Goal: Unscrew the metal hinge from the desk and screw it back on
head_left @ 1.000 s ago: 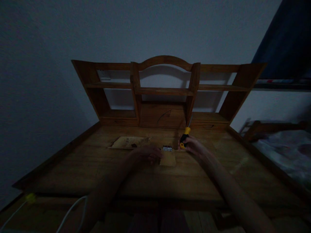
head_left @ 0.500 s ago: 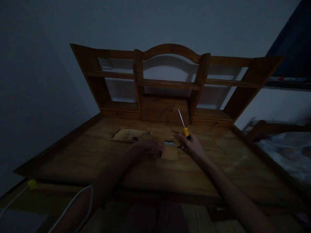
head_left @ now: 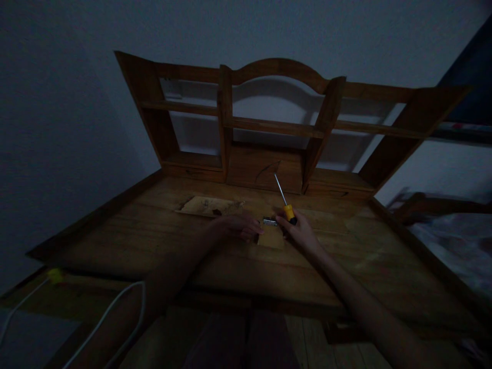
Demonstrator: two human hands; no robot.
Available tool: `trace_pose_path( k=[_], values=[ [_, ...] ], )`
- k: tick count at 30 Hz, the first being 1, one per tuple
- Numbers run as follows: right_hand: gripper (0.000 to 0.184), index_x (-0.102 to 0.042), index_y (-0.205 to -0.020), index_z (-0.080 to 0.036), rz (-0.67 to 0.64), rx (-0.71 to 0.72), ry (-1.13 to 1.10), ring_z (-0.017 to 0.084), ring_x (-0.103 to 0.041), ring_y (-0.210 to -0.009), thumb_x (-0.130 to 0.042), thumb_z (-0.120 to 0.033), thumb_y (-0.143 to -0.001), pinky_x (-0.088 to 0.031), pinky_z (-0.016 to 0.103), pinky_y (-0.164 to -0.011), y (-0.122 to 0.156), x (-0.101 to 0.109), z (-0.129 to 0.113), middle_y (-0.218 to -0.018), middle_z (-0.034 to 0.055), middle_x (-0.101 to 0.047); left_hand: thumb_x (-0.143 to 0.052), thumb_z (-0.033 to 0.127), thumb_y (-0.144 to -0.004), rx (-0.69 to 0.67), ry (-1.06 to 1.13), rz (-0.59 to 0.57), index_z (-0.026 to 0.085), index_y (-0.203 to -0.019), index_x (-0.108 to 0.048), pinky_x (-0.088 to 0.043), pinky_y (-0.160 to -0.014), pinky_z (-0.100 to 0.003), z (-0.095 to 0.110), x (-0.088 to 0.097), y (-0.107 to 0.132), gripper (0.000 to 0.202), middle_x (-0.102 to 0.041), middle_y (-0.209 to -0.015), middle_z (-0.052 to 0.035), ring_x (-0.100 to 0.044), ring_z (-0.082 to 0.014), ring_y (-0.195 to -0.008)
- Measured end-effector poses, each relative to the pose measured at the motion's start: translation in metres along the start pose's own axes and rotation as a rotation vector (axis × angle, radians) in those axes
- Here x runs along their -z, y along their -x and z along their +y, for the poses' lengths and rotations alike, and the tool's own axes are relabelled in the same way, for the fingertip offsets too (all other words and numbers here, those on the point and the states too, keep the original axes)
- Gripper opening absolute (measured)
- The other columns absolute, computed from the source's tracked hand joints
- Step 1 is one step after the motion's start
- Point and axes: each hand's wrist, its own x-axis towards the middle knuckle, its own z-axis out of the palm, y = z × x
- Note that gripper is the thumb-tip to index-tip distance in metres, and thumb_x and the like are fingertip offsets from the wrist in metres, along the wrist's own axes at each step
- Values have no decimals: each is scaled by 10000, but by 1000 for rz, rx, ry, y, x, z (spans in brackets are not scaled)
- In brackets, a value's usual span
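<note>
My right hand [head_left: 300, 230] is closed round a screwdriver [head_left: 290, 212] with a yellow and black handle, its bare metal shaft pointing up and away. The fingertips of that hand reach the right end of a small shiny metal piece [head_left: 270, 221], which looks like a hinge. This piece lies at the far edge of a small light-brown board [head_left: 271, 239] on the desktop. My left hand [head_left: 246, 226] has its fingers curled at the board's left edge, with a fingertip on it. Dim light hides what lies under the left fingers.
The wooden desk [head_left: 154, 236] carries a shelf unit [head_left: 277, 125] along its back. A longer stained board strip [head_left: 203, 206] lies left of my hands. A white cable [head_left: 103, 330] crosses my left forearm, and something yellow [head_left: 56, 275] sits at the left front.
My right hand has moved in toward the metal piece, and its fingertips now meet it. The screwdriver has shifted slightly left with it. The camera view has tilted a little.
</note>
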Motion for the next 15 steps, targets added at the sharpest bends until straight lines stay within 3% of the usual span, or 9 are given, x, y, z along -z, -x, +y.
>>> trace_pose_path(
  k=[6, 15],
  values=[
    [419, -672, -1044, -198, 26, -4, -53, 161, -596, -715, -793, -450, -731, -500, 232, -482, 1, -6, -10, -896, 33, -653, -898, 407, -665, 10, -4, 13, 208, -675, -378, -432, -538, -259, -4, 4, -4, 557, -294, -481, 120, -258, -63, -436],
    [448, -631, -953, -186, 32, -96, -160, 118, -520, -593, -840, -430, -642, -468, 237, -412, 0, -9, -10, -816, -4, -605, -880, 344, -696, 3, 26, 1, 197, -699, -437, -386, -500, -234, -4, 5, -4, 467, -287, -515, 117, -254, -54, -435]
  ],
)
